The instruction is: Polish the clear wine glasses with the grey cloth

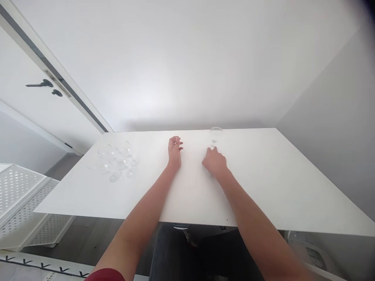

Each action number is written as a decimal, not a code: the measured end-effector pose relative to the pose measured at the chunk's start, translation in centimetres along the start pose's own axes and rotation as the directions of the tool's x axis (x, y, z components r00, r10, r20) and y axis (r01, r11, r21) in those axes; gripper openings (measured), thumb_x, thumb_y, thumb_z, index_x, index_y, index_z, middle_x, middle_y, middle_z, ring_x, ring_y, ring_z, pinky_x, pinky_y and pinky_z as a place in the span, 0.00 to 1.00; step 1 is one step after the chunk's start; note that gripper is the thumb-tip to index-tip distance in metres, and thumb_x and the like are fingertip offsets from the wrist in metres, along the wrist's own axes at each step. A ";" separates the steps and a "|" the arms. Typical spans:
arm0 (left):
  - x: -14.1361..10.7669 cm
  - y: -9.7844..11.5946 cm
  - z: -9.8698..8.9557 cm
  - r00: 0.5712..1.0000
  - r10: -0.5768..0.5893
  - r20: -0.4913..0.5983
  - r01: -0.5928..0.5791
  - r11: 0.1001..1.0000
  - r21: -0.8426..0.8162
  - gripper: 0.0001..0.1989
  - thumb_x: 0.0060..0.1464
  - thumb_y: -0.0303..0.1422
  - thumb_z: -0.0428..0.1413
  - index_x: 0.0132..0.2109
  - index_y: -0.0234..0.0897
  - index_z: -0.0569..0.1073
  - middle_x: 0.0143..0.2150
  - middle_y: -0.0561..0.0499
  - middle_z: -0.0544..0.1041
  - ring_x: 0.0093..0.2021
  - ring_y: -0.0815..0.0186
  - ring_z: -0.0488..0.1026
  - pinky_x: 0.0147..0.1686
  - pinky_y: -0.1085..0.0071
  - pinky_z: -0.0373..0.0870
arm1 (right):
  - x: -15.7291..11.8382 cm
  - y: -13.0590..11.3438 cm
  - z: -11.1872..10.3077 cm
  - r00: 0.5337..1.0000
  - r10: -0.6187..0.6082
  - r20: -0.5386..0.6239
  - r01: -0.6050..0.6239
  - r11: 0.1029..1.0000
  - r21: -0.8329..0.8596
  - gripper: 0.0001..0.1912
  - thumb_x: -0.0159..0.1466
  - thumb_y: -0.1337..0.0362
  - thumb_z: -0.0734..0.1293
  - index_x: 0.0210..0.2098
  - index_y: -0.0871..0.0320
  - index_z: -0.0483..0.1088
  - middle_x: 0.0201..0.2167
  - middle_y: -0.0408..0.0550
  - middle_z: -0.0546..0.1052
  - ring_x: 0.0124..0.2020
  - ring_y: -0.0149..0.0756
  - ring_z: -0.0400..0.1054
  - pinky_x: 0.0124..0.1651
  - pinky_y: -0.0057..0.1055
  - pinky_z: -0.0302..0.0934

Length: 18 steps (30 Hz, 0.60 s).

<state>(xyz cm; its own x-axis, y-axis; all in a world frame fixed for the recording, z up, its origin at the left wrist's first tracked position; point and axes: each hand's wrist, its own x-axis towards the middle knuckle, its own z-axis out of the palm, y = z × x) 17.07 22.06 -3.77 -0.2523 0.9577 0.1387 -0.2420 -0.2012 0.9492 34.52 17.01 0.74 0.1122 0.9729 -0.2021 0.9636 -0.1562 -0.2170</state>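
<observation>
My right hand [215, 160] is closed around the stem of a clear wine glass [216, 134], over the middle of the white table. The bowl shows above my fingers, towards the back edge, while the base is mostly hidden by the hand. To its left, my left hand [175, 150] hovers over or rests on the table; which one, I cannot tell. Its fingers are loosely bent and apart, with nothing visible in them. On the left part of the table stands a cluster of several clear stemmed glasses [118, 158], faint against the white surface.
The white table [258, 187] backs onto a pale wall. At the left are a door with a dark handle [41, 84] and white perforated shelves [27, 195]. A grey-white appliance [310, 251] sits below the table's front edge at the right.
</observation>
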 end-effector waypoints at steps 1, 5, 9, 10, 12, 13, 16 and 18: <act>0.1 -0.1 0.0 1.000 -0.015 -0.008 0.015 1.000 -0.017 0.19 0.63 0.55 0.61 0.45 0.45 0.74 0.57 0.47 0.75 0.48 0.65 0.75 0.41 0.70 0.70 | 0.2 0.7 -0.3 0.998 0.057 -0.003 -0.056 0.998 0.011 0.26 0.68 0.68 0.61 0.64 0.66 0.68 0.73 0.73 0.61 0.58 0.56 0.77 0.55 0.43 0.72; -0.1 0.0 -0.1 0.997 -0.076 0.002 0.076 0.992 -0.102 0.22 0.62 0.54 0.62 0.35 0.41 0.71 0.42 0.49 0.72 0.36 0.68 0.68 0.33 0.71 0.66 | 0.8 2.5 -1.0 0.982 0.188 0.009 -0.188 0.982 0.030 0.23 0.68 0.69 0.60 0.61 0.68 0.70 0.69 0.75 0.64 0.53 0.53 0.79 0.48 0.40 0.71; -0.5 0.6 -0.1 0.986 -0.149 0.075 0.161 0.966 -0.202 0.33 0.66 0.54 0.59 0.26 0.39 0.51 0.26 0.56 0.49 0.24 0.71 0.50 0.24 0.69 0.52 | 0.6 2.6 -1.2 0.979 0.202 0.035 -0.203 0.979 0.030 0.20 0.67 0.71 0.61 0.57 0.68 0.71 0.69 0.77 0.64 0.46 0.48 0.80 0.39 0.35 0.69; -0.6 0.7 -0.1 0.982 -0.160 0.097 0.178 0.959 -0.219 0.34 0.67 0.53 0.58 0.26 0.40 0.48 0.26 0.57 0.45 0.23 0.71 0.47 0.23 0.69 0.49 | 0.5 2.6 -1.3 0.978 0.207 0.029 -0.208 0.978 0.021 0.18 0.67 0.71 0.61 0.55 0.68 0.72 0.67 0.77 0.67 0.45 0.48 0.80 0.38 0.35 0.67; -0.6 0.8 -0.1 0.977 -0.182 0.116 0.206 0.946 -0.252 0.33 0.69 0.50 0.57 0.26 0.40 0.47 0.26 0.57 0.43 0.22 0.72 0.45 0.22 0.69 0.46 | 0.1 2.5 -1.6 0.974 0.226 -0.004 -0.226 0.974 -0.001 0.15 0.66 0.73 0.62 0.51 0.67 0.74 0.57 0.74 0.74 0.42 0.49 0.80 0.36 0.34 0.65; -0.6 0.9 -0.1 0.975 -0.192 0.108 0.215 0.938 -0.274 0.33 0.70 0.48 0.57 0.25 0.40 0.48 0.26 0.57 0.44 0.22 0.73 0.46 0.22 0.69 0.45 | -0.2 2.3 -1.9 0.971 0.237 -0.028 -0.238 0.971 -0.010 0.14 0.65 0.73 0.63 0.48 0.66 0.74 0.50 0.71 0.77 0.41 0.49 0.79 0.35 0.34 0.64; -0.5 1.1 0.0 0.977 -0.208 0.043 0.210 0.911 -0.356 0.31 0.72 0.45 0.55 0.25 0.39 0.50 0.26 0.57 0.46 0.21 0.73 0.47 0.21 0.70 0.46 | -1.7 0.6 -3.3 0.972 0.181 -0.152 -0.181 0.983 0.009 0.13 0.64 0.74 0.62 0.45 0.62 0.75 0.38 0.62 0.78 0.38 0.49 0.77 0.34 0.34 0.60; -0.5 1.3 -0.1 0.974 -0.227 -0.004 0.206 0.890 -0.408 0.31 0.72 0.44 0.55 0.25 0.39 0.50 0.25 0.57 0.46 0.21 0.73 0.47 0.21 0.70 0.48 | -3.2 -2.1 -4.2 0.961 0.001 -0.277 0.013 0.999 0.050 0.17 0.66 0.75 0.60 0.50 0.59 0.75 0.45 0.60 0.78 0.40 0.46 0.76 0.35 0.34 0.58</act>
<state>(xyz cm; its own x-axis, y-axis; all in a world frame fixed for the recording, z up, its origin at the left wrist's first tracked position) 16.79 21.31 -2.67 -0.1945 0.9775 -0.0813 -0.6492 -0.0661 0.7578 33.17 14.90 5.88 0.1759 0.9819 0.0706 0.9518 -0.1514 -0.2667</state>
